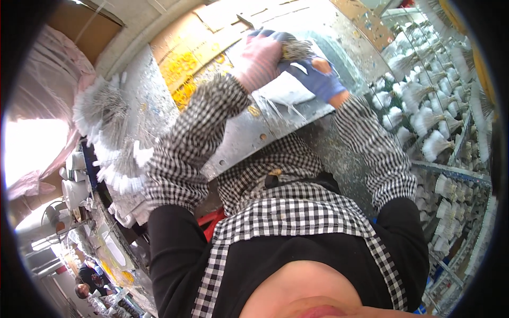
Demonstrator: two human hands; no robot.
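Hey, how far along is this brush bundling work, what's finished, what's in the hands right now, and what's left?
Done: many white bristle tufts already stand in rows on the rack at the right. In hand: the left hand and right hand, both gloved, grip one bristle bundle over the metal work surface. Left: a heap of loose white bristle bunches lies at the left, seemingly not yet racked. How much room the rack has cannot be told.

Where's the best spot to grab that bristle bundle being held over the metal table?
Probably mid-length, from above: the bundle is a short, thick tuft lying between the left hand and right hand, so wrapping its middle should keep the bristles together.
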